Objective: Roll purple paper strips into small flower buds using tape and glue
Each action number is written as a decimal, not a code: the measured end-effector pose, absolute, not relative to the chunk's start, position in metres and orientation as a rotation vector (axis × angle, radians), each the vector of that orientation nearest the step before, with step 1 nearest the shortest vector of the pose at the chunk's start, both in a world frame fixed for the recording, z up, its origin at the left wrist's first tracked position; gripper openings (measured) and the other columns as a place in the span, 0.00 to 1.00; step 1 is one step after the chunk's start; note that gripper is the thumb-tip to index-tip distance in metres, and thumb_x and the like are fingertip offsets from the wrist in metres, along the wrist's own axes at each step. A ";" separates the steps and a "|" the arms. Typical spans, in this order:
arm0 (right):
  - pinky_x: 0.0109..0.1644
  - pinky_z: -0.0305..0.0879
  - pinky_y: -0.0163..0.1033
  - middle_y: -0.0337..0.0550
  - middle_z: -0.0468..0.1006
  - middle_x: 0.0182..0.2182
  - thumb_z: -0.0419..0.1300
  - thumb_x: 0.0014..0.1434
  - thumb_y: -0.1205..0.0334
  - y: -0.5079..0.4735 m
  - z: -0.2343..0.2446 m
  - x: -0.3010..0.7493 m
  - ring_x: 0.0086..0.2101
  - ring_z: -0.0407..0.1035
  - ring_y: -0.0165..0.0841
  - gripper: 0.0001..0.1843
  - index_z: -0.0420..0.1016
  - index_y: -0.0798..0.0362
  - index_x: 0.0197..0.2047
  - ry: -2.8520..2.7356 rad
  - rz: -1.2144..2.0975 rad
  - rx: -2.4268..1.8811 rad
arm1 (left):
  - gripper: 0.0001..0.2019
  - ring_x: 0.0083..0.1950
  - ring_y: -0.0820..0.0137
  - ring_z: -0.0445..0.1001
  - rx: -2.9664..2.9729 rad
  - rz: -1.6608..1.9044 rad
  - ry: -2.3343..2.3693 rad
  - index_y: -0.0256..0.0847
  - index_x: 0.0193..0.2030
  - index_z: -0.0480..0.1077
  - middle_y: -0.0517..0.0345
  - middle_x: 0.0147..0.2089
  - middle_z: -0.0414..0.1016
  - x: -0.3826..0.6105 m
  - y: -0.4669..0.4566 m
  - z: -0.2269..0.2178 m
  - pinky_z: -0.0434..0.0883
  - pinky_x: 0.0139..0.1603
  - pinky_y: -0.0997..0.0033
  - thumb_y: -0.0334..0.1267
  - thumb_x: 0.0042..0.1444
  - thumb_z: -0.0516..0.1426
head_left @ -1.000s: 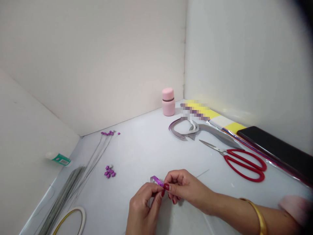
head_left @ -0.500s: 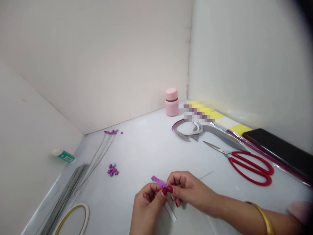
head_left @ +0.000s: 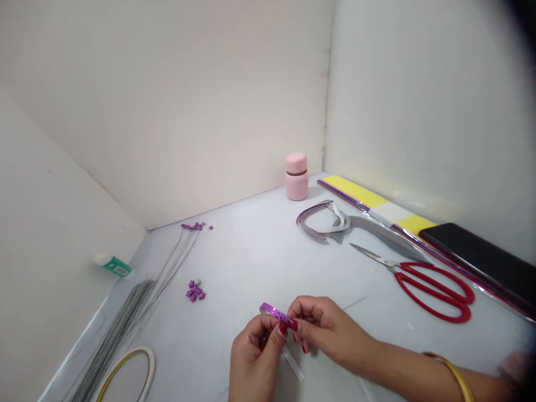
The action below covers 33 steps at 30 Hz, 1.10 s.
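My left hand point(head_left: 255, 357) and my right hand point(head_left: 324, 329) meet low in the middle of the view, fingertips close together. Both pinch a narrow purple glitter paper strip point(head_left: 274, 312), whose end sticks out to the left of my fingers. Below my fingers hangs a white paper strip point(head_left: 294, 363), its upper end hidden by my hands. A thin wire point(head_left: 355, 303) pokes out to the right of my right hand. A gold bangle point(head_left: 454, 377) circles my right forearm.
Red-handled scissors point(head_left: 431, 290) lie to the right, near a black phone point(head_left: 477, 257) on a coloured paper pack point(head_left: 368, 204). Grey paper strips point(head_left: 322, 220) and a pink jar point(head_left: 297, 177) stand behind. Purple flowers point(head_left: 195, 290), long wires point(head_left: 167, 273), a glue tube point(head_left: 113, 266) and a tape roll point(head_left: 125, 374) lie left.
The whole scene has shifted slightly right in view. The purple strip now lies straighter between my fingers, and the white strip shows below them, unlike one second ago.
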State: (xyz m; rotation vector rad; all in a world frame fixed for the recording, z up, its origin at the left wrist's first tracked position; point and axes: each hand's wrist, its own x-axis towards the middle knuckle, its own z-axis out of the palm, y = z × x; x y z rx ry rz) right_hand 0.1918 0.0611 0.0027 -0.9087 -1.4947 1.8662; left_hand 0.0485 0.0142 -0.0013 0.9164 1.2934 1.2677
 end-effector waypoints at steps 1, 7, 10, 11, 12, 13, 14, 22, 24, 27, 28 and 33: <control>0.25 0.56 0.31 0.36 0.66 0.21 0.58 0.52 0.54 0.060 0.003 0.192 0.21 0.59 0.25 0.13 0.66 0.56 0.28 -1.535 1.824 -0.906 | 0.09 0.25 0.73 0.65 0.922 1.274 1.288 0.36 0.24 0.71 0.59 0.21 0.71 0.049 0.014 0.000 0.61 0.27 0.75 0.40 0.46 0.61; 0.26 0.57 0.31 0.35 0.65 0.21 0.55 0.55 0.57 0.059 0.003 0.193 0.22 0.59 0.25 0.10 0.65 0.55 0.28 -1.628 1.720 -0.913 | 0.07 0.25 0.72 0.66 0.890 1.306 1.243 0.36 0.25 0.71 0.58 0.22 0.72 0.053 0.013 -0.002 0.62 0.28 0.74 0.38 0.46 0.61; 0.26 0.57 0.31 0.35 0.65 0.20 0.54 0.56 0.57 0.060 0.002 0.193 0.22 0.59 0.25 0.11 0.66 0.56 0.28 -1.647 1.727 -0.882 | 0.08 0.25 0.73 0.65 0.876 1.309 1.274 0.36 0.25 0.71 0.58 0.22 0.71 0.053 0.013 -0.002 0.61 0.27 0.75 0.40 0.45 0.61; 0.26 0.58 0.31 0.35 0.65 0.21 0.53 0.57 0.57 0.061 0.002 0.194 0.22 0.59 0.25 0.11 0.66 0.56 0.28 -1.641 1.716 -0.868 | 0.09 0.24 0.74 0.64 0.867 1.305 1.272 0.36 0.24 0.71 0.59 0.21 0.70 0.052 0.014 -0.001 0.61 0.26 0.76 0.40 0.45 0.61; 0.27 0.59 0.32 0.36 0.65 0.22 0.52 0.58 0.58 0.062 0.002 0.194 0.22 0.60 0.26 0.10 0.67 0.55 0.31 -1.636 1.684 -0.853 | 0.09 0.24 0.75 0.63 0.852 1.296 1.258 0.36 0.23 0.70 0.60 0.20 0.69 0.051 0.014 0.001 0.60 0.26 0.77 0.40 0.44 0.62; 0.28 0.60 0.32 0.38 0.67 0.24 0.52 0.58 0.59 0.063 0.003 0.195 0.24 0.61 0.26 0.09 0.67 0.55 0.35 -1.638 1.626 -0.838 | 0.10 0.23 0.76 0.63 0.832 1.279 1.235 0.35 0.22 0.70 0.61 0.19 0.68 0.051 0.014 0.003 0.60 0.25 0.77 0.40 0.44 0.62; 0.30 0.62 0.33 0.40 0.68 0.28 0.51 0.59 0.60 0.063 0.005 0.197 0.26 0.62 0.27 0.09 0.68 0.53 0.39 -1.657 1.545 -0.821 | 0.11 0.22 0.77 0.63 0.805 1.254 1.208 0.35 0.21 0.69 0.61 0.19 0.68 0.050 0.014 0.005 0.59 0.25 0.78 0.40 0.43 0.63; 0.46 0.61 0.37 0.47 0.65 0.45 0.51 0.57 0.70 0.065 0.012 0.203 0.42 0.64 0.33 0.12 0.73 0.50 0.38 -1.976 1.190 -0.655 | 0.13 0.18 0.79 0.63 0.657 1.112 1.085 0.34 0.19 0.69 0.60 0.17 0.69 0.052 0.014 0.011 0.60 0.22 0.79 0.41 0.37 0.65; 0.45 0.61 0.37 0.47 0.66 0.43 0.52 0.57 0.69 0.066 0.013 0.204 0.42 0.64 0.33 0.10 0.73 0.51 0.37 -1.980 1.180 -0.669 | 0.13 0.18 0.79 0.63 0.656 1.122 1.098 0.34 0.19 0.70 0.61 0.16 0.69 0.052 0.013 0.013 0.59 0.22 0.79 0.41 0.37 0.65; 0.46 0.60 0.37 0.47 0.67 0.43 0.51 0.58 0.68 0.065 0.015 0.204 0.43 0.63 0.34 0.09 0.72 0.52 0.36 -2.000 1.145 -0.666 | 0.13 0.19 0.79 0.62 0.673 1.141 1.134 0.34 0.19 0.69 0.61 0.16 0.68 0.053 0.013 0.016 0.59 0.22 0.79 0.41 0.36 0.65; 0.47 0.60 0.37 0.48 0.67 0.43 0.51 0.58 0.67 0.064 0.016 0.204 0.44 0.63 0.34 0.08 0.72 0.53 0.35 -2.009 1.123 -0.664 | 0.13 0.19 0.79 0.62 0.684 1.148 1.158 0.34 0.19 0.69 0.62 0.16 0.68 0.053 0.012 0.016 0.59 0.22 0.79 0.42 0.36 0.65; 0.38 0.62 0.34 0.43 0.72 0.29 0.47 0.59 0.67 0.057 0.016 0.202 0.32 0.66 0.30 0.09 0.68 0.54 0.34 -2.081 1.139 -0.737 | 0.13 0.20 0.77 0.63 0.748 1.231 1.263 0.35 0.20 0.70 0.61 0.17 0.69 0.056 0.010 0.018 0.60 0.23 0.78 0.43 0.38 0.64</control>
